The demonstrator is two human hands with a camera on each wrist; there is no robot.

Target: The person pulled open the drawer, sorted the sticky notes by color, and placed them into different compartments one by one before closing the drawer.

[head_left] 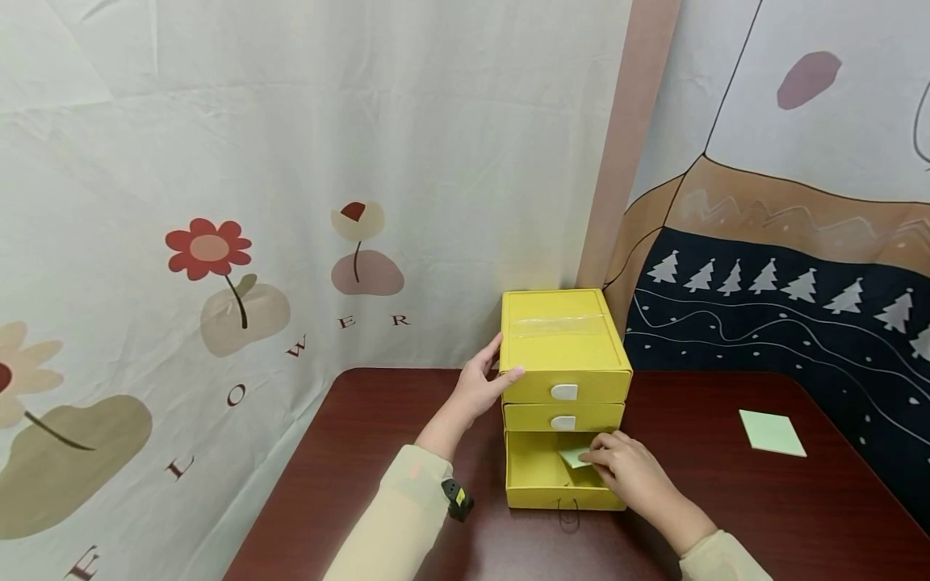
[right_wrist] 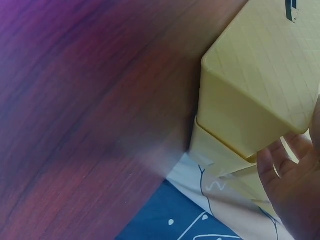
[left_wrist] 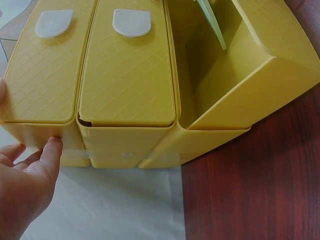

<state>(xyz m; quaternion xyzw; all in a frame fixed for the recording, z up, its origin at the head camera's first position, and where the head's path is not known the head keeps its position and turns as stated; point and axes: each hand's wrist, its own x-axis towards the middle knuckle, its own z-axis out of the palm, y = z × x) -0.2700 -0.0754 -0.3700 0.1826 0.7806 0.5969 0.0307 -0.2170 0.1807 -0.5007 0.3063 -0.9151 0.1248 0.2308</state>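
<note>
A yellow three-drawer box (head_left: 559,343) stands at the back of the table with its bottom drawer (head_left: 534,498) pulled out. My left hand (head_left: 475,391) rests against the box's upper left side, its thumb near the top front corner and its fingers extended. Over the open drawer, my right hand (head_left: 632,468) pinches a pale green sticky note pad (head_left: 572,457). The left wrist view shows the pad (left_wrist: 214,25) tilted inside the drawer. The right wrist view has my right hand (right_wrist: 295,185) at the drawer's side edge, the pad hidden there.
Another pale green sticky note pad (head_left: 772,432) lies on the dark red table (head_left: 719,508) to the right. The two upper drawers are closed and bear white tabs (head_left: 563,392). A dark loop pull (head_left: 568,505) hangs on the bottom drawer's front. Printed cloth (head_left: 450,161) hangs behind the table.
</note>
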